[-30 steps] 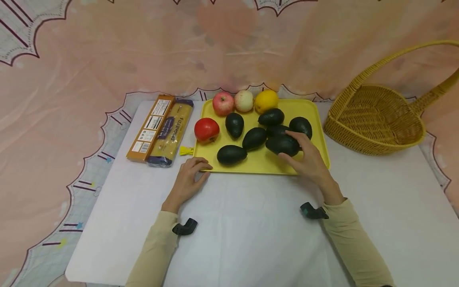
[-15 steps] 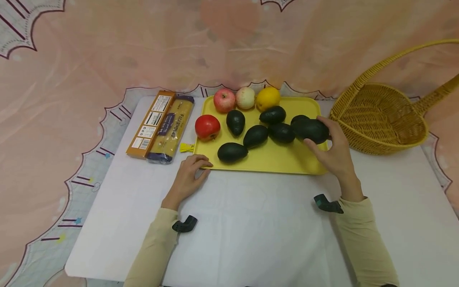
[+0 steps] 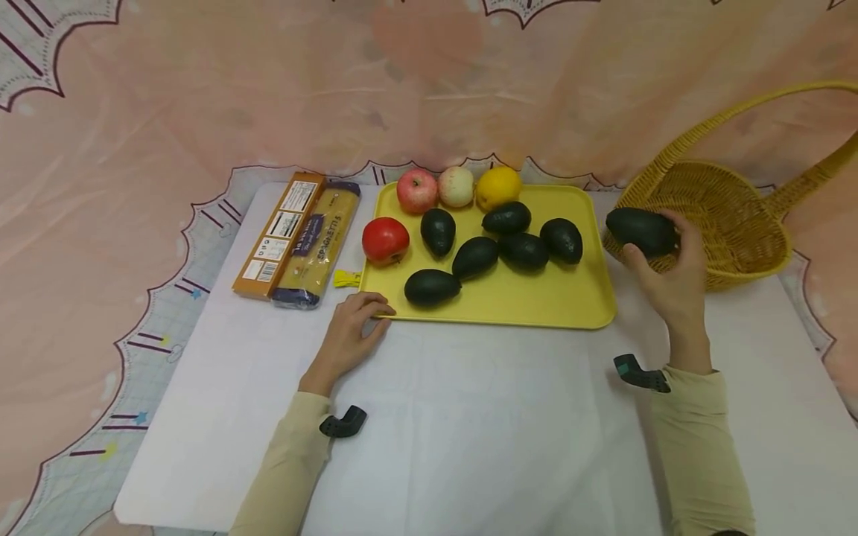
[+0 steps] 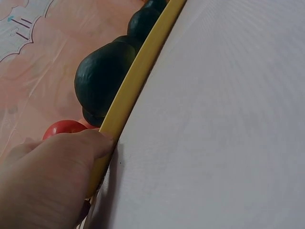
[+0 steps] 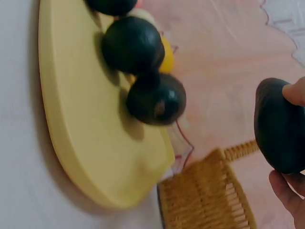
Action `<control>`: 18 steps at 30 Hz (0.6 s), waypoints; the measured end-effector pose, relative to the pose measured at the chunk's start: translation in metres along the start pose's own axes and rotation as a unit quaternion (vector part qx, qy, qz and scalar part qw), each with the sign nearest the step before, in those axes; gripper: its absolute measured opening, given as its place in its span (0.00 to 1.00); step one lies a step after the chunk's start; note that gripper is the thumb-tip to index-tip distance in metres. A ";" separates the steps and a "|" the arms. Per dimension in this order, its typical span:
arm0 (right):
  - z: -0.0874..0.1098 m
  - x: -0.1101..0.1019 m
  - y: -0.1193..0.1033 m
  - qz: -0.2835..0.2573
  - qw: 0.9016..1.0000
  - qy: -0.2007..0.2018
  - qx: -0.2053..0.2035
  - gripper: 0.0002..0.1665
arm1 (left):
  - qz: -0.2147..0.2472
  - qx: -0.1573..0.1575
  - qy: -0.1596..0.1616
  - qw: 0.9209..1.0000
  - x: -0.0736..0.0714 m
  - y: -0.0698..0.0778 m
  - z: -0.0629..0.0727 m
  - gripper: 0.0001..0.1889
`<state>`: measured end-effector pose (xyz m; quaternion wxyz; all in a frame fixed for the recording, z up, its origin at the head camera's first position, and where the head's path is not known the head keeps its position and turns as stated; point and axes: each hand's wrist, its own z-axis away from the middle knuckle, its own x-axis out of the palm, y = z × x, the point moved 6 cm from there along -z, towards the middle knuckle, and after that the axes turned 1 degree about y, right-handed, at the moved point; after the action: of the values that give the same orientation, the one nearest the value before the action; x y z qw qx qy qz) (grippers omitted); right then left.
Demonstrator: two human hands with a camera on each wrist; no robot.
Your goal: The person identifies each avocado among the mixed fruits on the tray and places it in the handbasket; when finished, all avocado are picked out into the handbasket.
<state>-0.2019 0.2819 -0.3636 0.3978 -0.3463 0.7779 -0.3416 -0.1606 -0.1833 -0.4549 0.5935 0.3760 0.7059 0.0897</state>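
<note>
"Head view first, please: what are the two hands doing?"

"Right hand (image 3: 675, 286) holds one dark avocado (image 3: 641, 231) between thumb and fingers, beside the tray-side rim of the wicker basket (image 3: 737, 197). Left hand (image 3: 348, 327) is at the near left corner of the yellow tray (image 3: 543, 301); whether it pinches the edge or only touches it, I cannot tell."

"Is the held fruit over the basket's opening?"

"I cannot be sure. It hides part of the rim from above, so the height is difficult to judge."

"What do you fear, then?"

"A knock, mainly. If the hand passes too low, the fruit could strike the rim and push the basket along the counter (image 3: 496, 432). If it goes too high, the knuckles could meet the tall handle (image 3: 687, 141). The skin looks smooth, so a loose pinch might let it slip."

"And the tray?"

"Six more avocados (image 3: 561, 240) lie there. Should the left hand jerk the corner, these round ones could roll, I think."
</note>
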 end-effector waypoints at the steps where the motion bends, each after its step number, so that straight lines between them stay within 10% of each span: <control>1: -0.002 -0.003 0.004 0.003 1.000 0.007 0.009 0.37 | 0.000 0.000 0.000 1.000 0.000 0.000 0.000 0.07; 10: -0.021 -0.024 0.024 0.040 0.995 0.043 0.081 0.35 | 0.001 -0.007 0.006 1.000 -0.001 -0.002 0.004 0.08; 18: -0.040 -0.032 0.040 0.108 0.984 -0.019 0.138 0.38 | 0.003 -0.006 0.004 1.000 0.001 -0.001 0.001 0.07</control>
<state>-0.2329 0.3394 -0.3657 0.4910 -0.2088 0.7483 -0.3942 -0.1605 -0.1835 -0.4566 0.5925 0.3746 0.7065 0.0971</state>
